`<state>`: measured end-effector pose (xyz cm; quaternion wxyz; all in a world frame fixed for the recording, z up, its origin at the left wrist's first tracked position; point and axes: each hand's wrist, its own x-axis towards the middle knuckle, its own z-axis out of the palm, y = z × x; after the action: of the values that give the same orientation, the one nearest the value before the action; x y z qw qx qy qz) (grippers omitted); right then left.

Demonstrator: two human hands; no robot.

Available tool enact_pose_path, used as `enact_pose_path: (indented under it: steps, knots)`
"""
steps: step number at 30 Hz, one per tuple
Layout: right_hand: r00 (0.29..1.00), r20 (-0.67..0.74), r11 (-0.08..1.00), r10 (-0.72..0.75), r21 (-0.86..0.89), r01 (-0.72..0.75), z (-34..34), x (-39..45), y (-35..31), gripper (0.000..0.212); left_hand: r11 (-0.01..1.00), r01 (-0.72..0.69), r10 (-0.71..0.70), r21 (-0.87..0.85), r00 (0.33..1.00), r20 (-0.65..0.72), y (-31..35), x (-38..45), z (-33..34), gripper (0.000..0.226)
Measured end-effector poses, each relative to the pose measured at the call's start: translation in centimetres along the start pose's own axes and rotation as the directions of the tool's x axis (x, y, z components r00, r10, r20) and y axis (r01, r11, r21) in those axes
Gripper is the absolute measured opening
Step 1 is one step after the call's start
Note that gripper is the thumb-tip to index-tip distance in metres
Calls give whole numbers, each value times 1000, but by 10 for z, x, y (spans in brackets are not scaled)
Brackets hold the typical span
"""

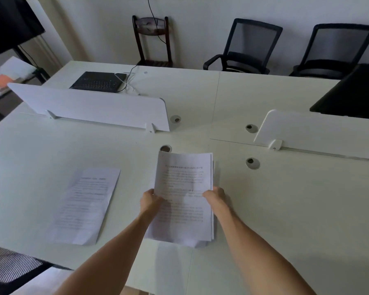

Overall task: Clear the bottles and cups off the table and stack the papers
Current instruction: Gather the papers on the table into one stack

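A stack of printed white papers lies in the middle of the white table, its far end lifted a little. My left hand grips the stack's left edge and my right hand grips its right edge. A separate printed sheet lies flat on the table to the left, apart from the stack. No bottles or cups are in view.
Two white desk dividers stand across the table. A black laptop with cables sits at the far left, another black laptop at the far right. Round cable holes dot the tabletop. Chairs line the wall.
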<state>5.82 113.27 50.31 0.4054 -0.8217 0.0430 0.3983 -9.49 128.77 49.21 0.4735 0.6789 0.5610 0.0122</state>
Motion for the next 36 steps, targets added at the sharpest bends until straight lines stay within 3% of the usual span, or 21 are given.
enact_pose_path:
  steps: [2, 5, 7, 10, 15, 18, 20, 24, 30, 33, 36]
  knots:
    - [999, -39, 999, 3, -54, -5, 13, -3, -5, 31, 994, -20, 19, 109, 1000, 6, -9, 15, -7, 18]
    - [995, -94, 993, -22, -117, 11, 28, 1, -10, 34, 941, -45, 31, 335, 998, 47, -19, 30, -12, 33]
    - [993, -117, 992, -19, -124, 4, 39, 5, -15, 37, 935, -61, 28, 349, 995, 98, -23, 35, -15, 36]
    - [990, -144, 991, -1, -134, -18, 49, 6, -14, 39, 970, -28, -4, 240, 991, 130, -29, 44, -19, 41]
    - [984, -178, 999, 6, -34, -13, 61, 1, -10, 6, 999, -35, 38, -24, 987, 157, -22, 40, -30, 28]
    - [975, -223, 997, 13, 72, 3, 67, -4, -13, 18, 992, -75, 91, -106, 983, 162, -26, 44, -37, 34]
    - [979, -200, 993, 50, 116, -27, 72, -4, -12, 25, 987, -100, 116, -123, 985, 132, -32, 45, -47, 42]
    - [994, -73, 992, 78, 104, -70, 96, 11, -8, 16, 980, -100, 111, -171, 992, 56, -42, 45, -77, 62]
    - [997, 80, 999, 12, 40, -15, 187, 95, 16, 35, 974, -30, 16, -226, 998, -62, -67, 50, -140, 14]
    - [992, 126, 1000, 4, 1, -4, 238, 108, 20, 49, 986, -27, -1, -165, 985, -170, -84, 55, -171, 11]
    - [986, 166, 997, -11, -67, 23, 281, 75, -2, 47, 995, 22, -47, -97, 964, -260, -106, 68, -206, 11]
